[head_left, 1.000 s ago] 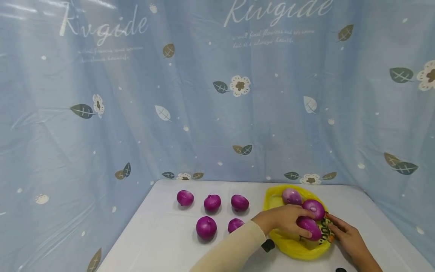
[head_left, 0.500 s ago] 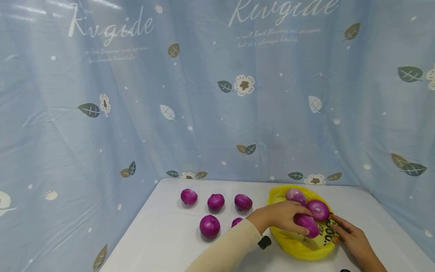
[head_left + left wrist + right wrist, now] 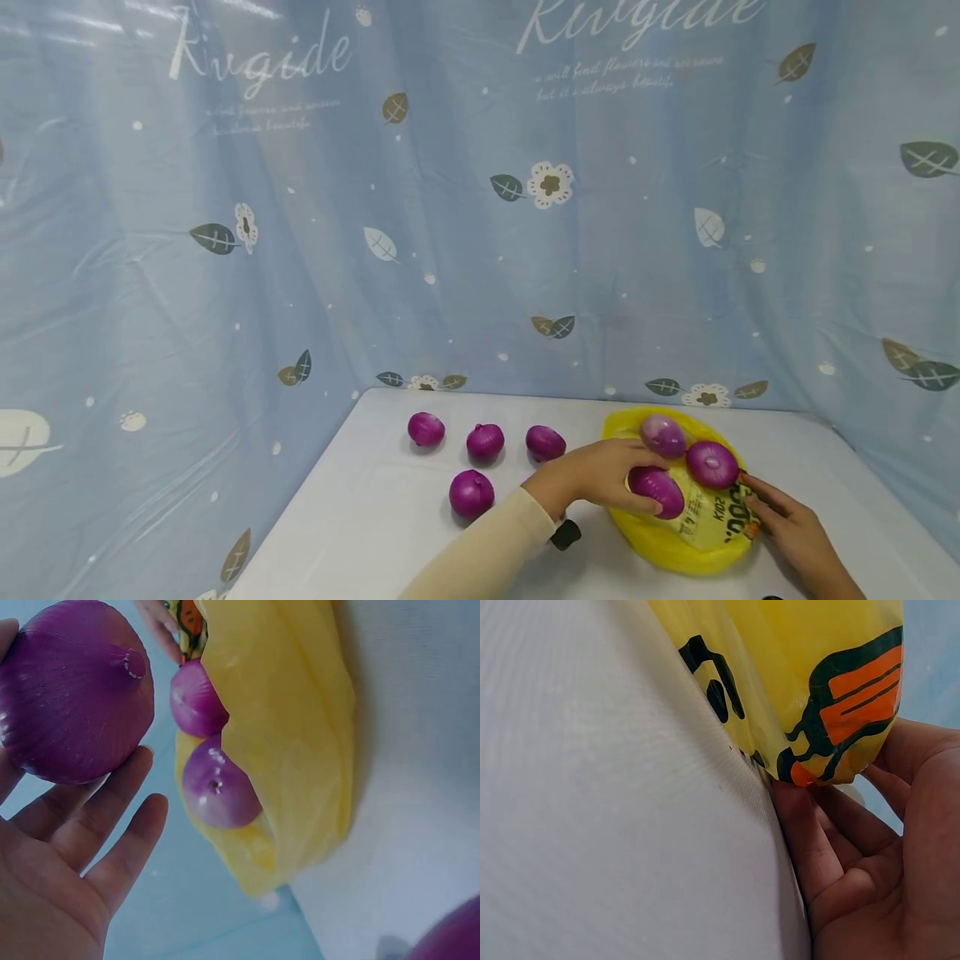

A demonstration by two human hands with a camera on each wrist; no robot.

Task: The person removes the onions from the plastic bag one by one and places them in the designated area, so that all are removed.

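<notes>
My left hand (image 3: 611, 477) grips a purple onion (image 3: 662, 493) over the left part of a yellow plastic bag (image 3: 660, 552). In the left wrist view that onion (image 3: 75, 694) sits among the fingertips, clear of the bag. Two more onions, a paler one (image 3: 663, 437) and a darker one (image 3: 712, 465), rest in the bag's rolled-open mouth. At the bag's right edge my right hand (image 3: 798, 533) pinches the printed plastic. From the right wrist, the thumb and fingers (image 3: 806, 825) hold the bag's edge (image 3: 780, 645) close to the white tabletop.
Several onions stand on the white table (image 3: 360, 500) left of the bag, including a front one (image 3: 472, 494) and a back-left one (image 3: 426, 429). Another is mostly hidden behind my left arm. A blue patterned curtain (image 3: 450, 275) hangs around the table's back and sides.
My left hand has drawn its onion leftward, away from the other two in the bag, uncovering more printed plastic. The right hand keeps its hold on the bag. The head view has turned slightly left.
</notes>
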